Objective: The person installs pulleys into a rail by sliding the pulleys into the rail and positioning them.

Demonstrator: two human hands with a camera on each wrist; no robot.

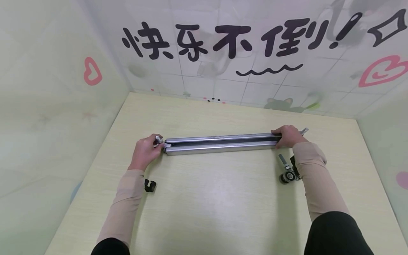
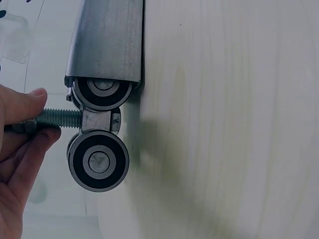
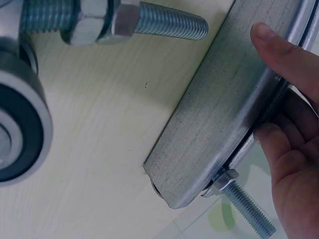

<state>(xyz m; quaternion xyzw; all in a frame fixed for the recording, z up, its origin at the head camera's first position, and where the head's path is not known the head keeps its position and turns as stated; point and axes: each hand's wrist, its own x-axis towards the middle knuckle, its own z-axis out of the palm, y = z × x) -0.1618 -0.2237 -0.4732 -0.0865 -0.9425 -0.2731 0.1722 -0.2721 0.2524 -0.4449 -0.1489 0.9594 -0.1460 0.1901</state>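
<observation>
A silver metal track [image 1: 220, 148], slot facing up, lies across the table. At its left end my left hand [image 1: 145, 152] pinches the threaded bolt [image 2: 60, 118] of a roller trolley. One wheel of this trolley sits partly inside the track's end, while the other wheel [image 2: 98, 162] is outside it. Near the opposite end my right hand [image 1: 289, 136] grips the track, thumb on the side wall and fingers over the slot. Beyond that hand another threaded bolt [image 3: 249, 209] with a nut sticks out of the slot; what carries it is mostly hidden inside the track.
A loose roller trolley [image 1: 288, 175] with its bolt lies on the table below my right hand, partly behind the sleeve. A small black bracket [image 1: 150, 186] rests beside my left forearm. Printed walls [image 1: 204, 85] enclose the table's back and sides.
</observation>
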